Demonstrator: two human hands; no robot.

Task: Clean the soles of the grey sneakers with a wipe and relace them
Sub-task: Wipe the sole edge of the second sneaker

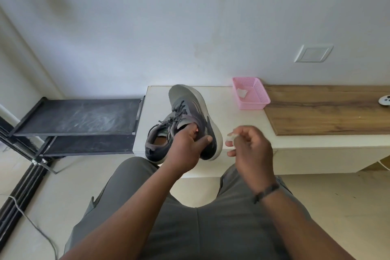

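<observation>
Two grey sneakers sit side by side on the white bench (238,126). My left hand (187,145) grips the right-hand sneaker (190,105) at its collar, fingers inside the opening and thumb on the outer side. The other sneaker (157,145) lies to its left, its opening facing up and its dark laces loose. My right hand (251,145) hovers just right of the shoes and pinches a small white wipe (230,137) between thumb and fingertips.
A pink plastic basket (252,102) holding a crumpled white piece stands on the bench behind my right hand. A wooden top (329,110) covers the bench's right part. A black shoe rack (80,120) stands to the left. A cable runs along the floor.
</observation>
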